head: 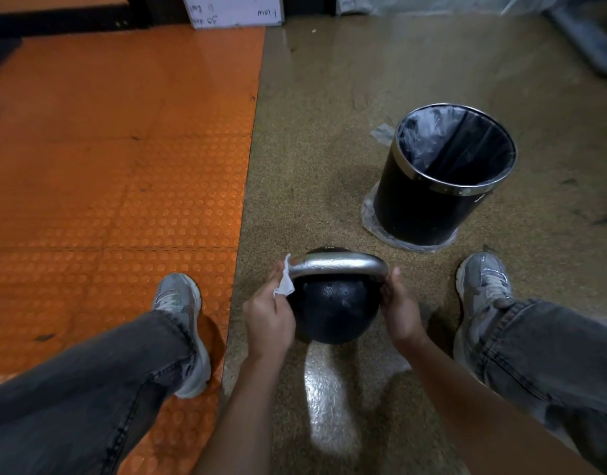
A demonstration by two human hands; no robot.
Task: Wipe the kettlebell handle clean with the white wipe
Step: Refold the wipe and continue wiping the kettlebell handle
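Left half of frame: orange studded rubber flooring (116, 166), glossy, running top to bottom. A whiteboard (234, 10) with upside-down handwriting stands at top centre-left, bottom edge at the floor seam. Lower left: left leg in grey jeans (89, 378), grey sneaker (183, 323) planted on the orange mat just beside the seam.

Right of the seam: speckled tan floor (329, 114), with a bright glare patch at bottom centre between the forearms.

Lower centre: black kettlebell (332, 313) sits on the tan floor between the feet. Its silver handle (339, 262) arches across the top, running left-right in frame.

Left hand (269, 320) at the handle's left end, fingers curled, pinching a crumpled white wipe (285, 281) against the bend where the handle drops toward the ball. Wipe touches the metal; part of it sticks up above the handle and part hangs below.

Right hand (399, 311) grips the handle's right end, fingers wrapped round the downward leg, thumb tip up beside the bend. No wipe in it.

Upper right of the kettlebell, near but apart: black round waste bin (429, 207) with chrome rim and clear liner, upright, standing on clear plastic sheet. Nothing visible inside except the liner.

Right edge: right sneaker (482, 286) and jeans leg on tan floor. Top right corner: blurred grey equipment, can't identify.
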